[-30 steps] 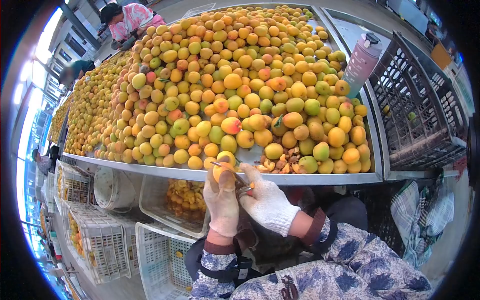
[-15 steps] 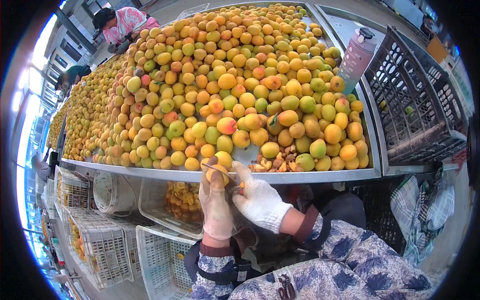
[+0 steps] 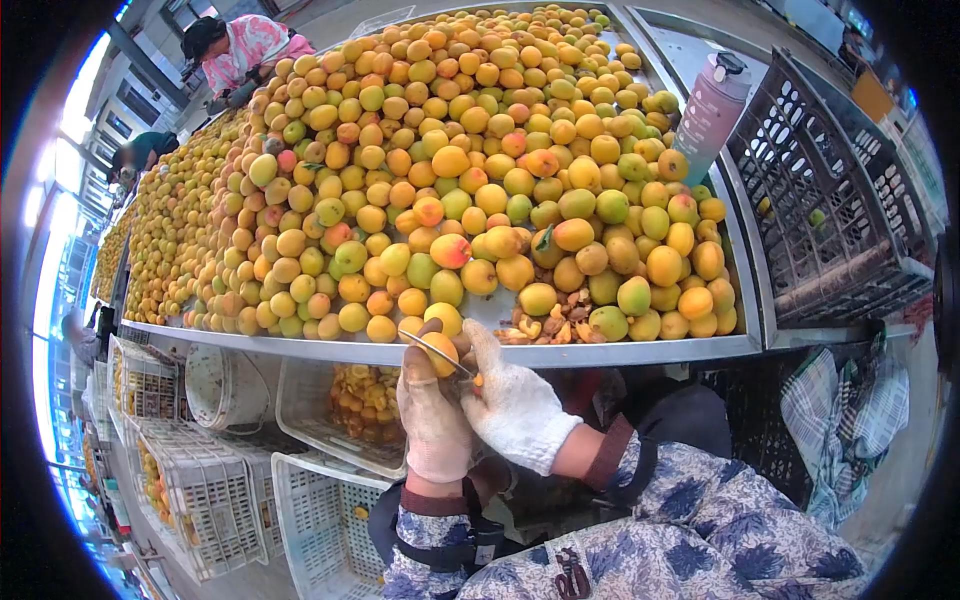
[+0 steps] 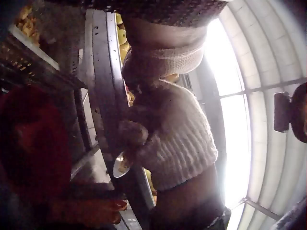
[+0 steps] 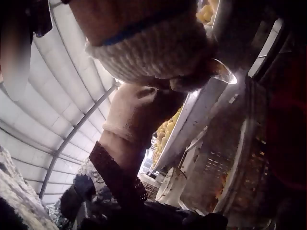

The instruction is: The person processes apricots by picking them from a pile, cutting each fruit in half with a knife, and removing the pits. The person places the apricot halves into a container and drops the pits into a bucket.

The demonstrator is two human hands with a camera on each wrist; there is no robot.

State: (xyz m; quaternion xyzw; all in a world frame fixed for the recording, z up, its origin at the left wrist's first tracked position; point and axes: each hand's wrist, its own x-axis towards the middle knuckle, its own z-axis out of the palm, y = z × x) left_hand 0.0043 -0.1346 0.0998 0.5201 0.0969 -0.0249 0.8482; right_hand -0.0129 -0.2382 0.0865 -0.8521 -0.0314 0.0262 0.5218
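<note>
In the head view my gloved left hand point(image 3: 436, 425) pinches a yellow apricot point(image 3: 446, 343) upright just in front of the table edge. My right hand point(image 3: 525, 415), in a white knitted glove, grips a slim metal knife point(image 3: 418, 342). Its blade lies slantwise across the apricot, close to the left fingertips. Both hands are nearly together. From the right fist a shiny, rounded, spoon-like metal end point(image 5: 224, 72) sticks out in the right wrist view. Gloves and shadow hide the fruit in both wrist views.
A heap of apricots point(image 3: 400, 190) covers the metal-rimmed table point(image 3: 620, 354), with pits and scraps point(image 3: 560, 322) near the front. A bottle point(image 3: 712, 115) and black crate point(image 3: 815, 200) stand right. Below left are a crate point(image 3: 290, 410) holding cut fruit and a bucket point(image 3: 222, 388).
Both hands have shifted slightly left and down in the head view. The knife blade has come from behind the apricot's upper side to lie across its face. Both holds stay the same.
</note>
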